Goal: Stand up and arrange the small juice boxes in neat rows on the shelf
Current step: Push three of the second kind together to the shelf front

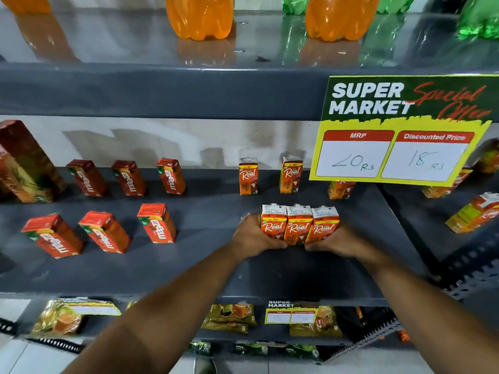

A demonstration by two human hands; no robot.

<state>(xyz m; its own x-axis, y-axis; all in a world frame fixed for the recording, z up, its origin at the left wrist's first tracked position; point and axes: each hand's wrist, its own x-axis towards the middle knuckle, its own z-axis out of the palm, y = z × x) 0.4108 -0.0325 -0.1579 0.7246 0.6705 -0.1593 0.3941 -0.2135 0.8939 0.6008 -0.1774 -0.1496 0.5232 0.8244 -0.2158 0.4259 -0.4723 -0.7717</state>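
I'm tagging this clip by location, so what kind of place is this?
Almost certainly a supermarket aisle. A yellow price sign reads "Super Market Special Offer", the grey shelf carries small juice boxes, and soda bottles stand on the shelf above.

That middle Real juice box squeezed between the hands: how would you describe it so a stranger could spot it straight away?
Find the yellow price sign hanging over the grey shelf; just below and left of it, the left hand and right hand press three orange Real cartons together. The middle Real carton is the only one flanked by cartons on both sides, untouched by either palm.
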